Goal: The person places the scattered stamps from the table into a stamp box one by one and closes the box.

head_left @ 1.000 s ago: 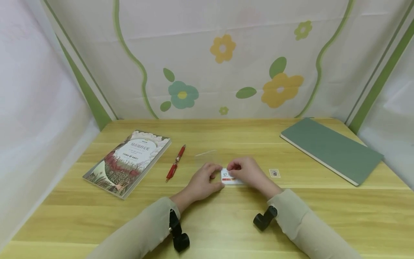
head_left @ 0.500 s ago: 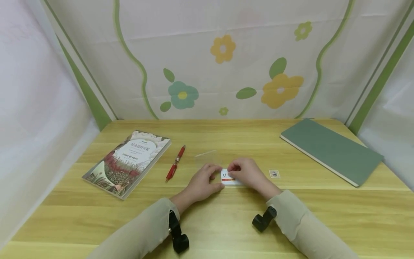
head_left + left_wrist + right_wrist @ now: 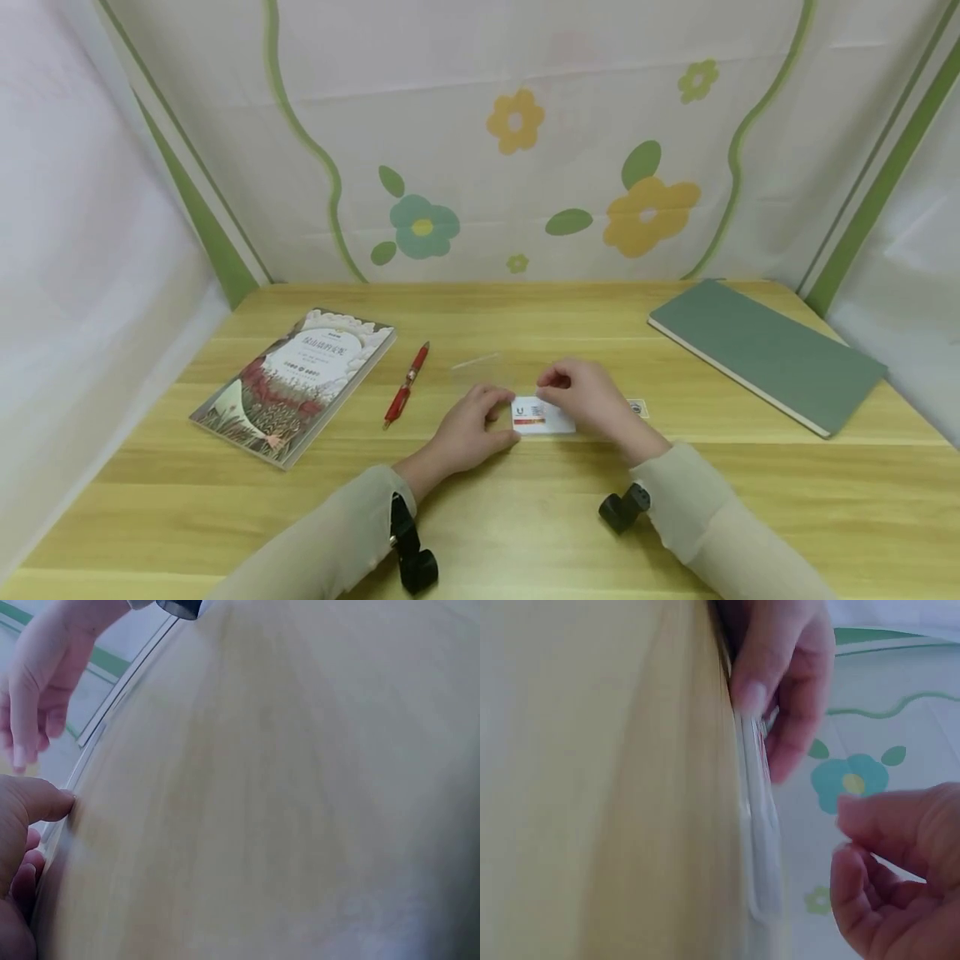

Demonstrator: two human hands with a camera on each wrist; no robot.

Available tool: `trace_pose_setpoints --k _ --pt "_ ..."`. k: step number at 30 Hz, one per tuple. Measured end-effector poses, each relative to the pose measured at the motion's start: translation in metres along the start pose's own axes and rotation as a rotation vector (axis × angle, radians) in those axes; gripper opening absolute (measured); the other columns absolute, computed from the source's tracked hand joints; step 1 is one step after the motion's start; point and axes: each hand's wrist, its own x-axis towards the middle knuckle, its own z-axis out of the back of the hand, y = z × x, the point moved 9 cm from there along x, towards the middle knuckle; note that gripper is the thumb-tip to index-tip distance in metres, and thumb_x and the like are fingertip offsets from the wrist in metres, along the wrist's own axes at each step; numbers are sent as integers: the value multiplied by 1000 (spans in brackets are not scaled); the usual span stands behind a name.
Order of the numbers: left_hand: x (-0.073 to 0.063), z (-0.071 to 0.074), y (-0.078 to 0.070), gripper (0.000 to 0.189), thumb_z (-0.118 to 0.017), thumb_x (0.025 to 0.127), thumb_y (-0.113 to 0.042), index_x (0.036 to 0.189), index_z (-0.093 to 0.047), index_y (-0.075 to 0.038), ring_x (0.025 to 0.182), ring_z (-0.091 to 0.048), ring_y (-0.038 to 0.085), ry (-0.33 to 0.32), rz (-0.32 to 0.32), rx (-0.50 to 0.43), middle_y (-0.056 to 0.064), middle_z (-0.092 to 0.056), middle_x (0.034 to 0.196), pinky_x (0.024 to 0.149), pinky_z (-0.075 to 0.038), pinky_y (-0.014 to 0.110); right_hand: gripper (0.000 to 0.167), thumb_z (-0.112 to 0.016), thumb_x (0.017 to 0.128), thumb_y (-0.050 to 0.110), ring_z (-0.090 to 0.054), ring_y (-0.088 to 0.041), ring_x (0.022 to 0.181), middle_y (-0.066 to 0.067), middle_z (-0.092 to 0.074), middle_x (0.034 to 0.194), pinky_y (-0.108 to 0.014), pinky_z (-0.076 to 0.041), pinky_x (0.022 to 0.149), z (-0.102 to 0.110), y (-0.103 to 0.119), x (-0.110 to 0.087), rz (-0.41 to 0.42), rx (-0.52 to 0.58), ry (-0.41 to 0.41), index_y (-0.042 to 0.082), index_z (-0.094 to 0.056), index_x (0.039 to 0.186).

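Observation:
A flat white card box [image 3: 542, 423] with a U-shaped mark and an orange-red stripe lies on the table in the head view. My left hand [image 3: 467, 431] grips its left end, thumb at the near corner and fingers at the far one. Seen edge-on in the right wrist view, the white card box [image 3: 759, 840] is thin, with the left hand [image 3: 784, 682] at its far end. My right hand [image 3: 588, 402] hovers over its right part. Its thumb and index finger curve toward each other with a small gap, and nothing shows between them in the right wrist view.
A clear plastic piece [image 3: 476, 375] lies behind the left hand. To the left are a red pen [image 3: 407, 386] and an illustrated book [image 3: 296, 383]. A small printed square [image 3: 639, 407] is partly hidden by the right wrist; a green notebook [image 3: 765, 354] lies at the right.
My right hand has drawn up and right off the card box's face, uncovering more of its print. The left hand keeps its hold. The head view has tipped slightly upward.

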Motion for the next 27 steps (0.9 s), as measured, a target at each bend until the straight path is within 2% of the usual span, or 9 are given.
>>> trace_pose_setpoints --k 9,13,22,27 --pt "-1 0 0 49 -71 81 -23 125 -55 -11 92 -49 14 -8 10 -5 3 -50 119 79 -43 32 18 -62 88 20 -54 -20 82 -7 -63 92 -30 -45 67 41 -13 -15 -5 26 -40 6 -65 99" --pt "-1 -1 1 49 -71 81 -23 125 -55 -12 92 -49 14 -7 12 -3 3 -50 120 79 -43 31 23 -60 89 22 -54 -20 84 -7 -62 94 -31 -45 68 55 -25 -23 -17 9 -35 5 -64 103" --pt "-1 0 2 49 -72 80 -24 125 -56 -12 91 -49 14 -12 11 2 3 -51 119 78 -42 31 29 -62 89 22 -56 -21 90 -8 -64 98 -34 -46 74 66 -49 -34 18 -17 -17 0 -63 108" --pt "0 0 3 48 -71 80 -24 125 -56 -12 90 -48 13 -12 7 -2 2 -51 118 77 -41 31 28 -63 88 20 -56 -21 92 -8 -63 99 -35 -45 77 70 -66 -37 0 -22 -25 1 -64 108"
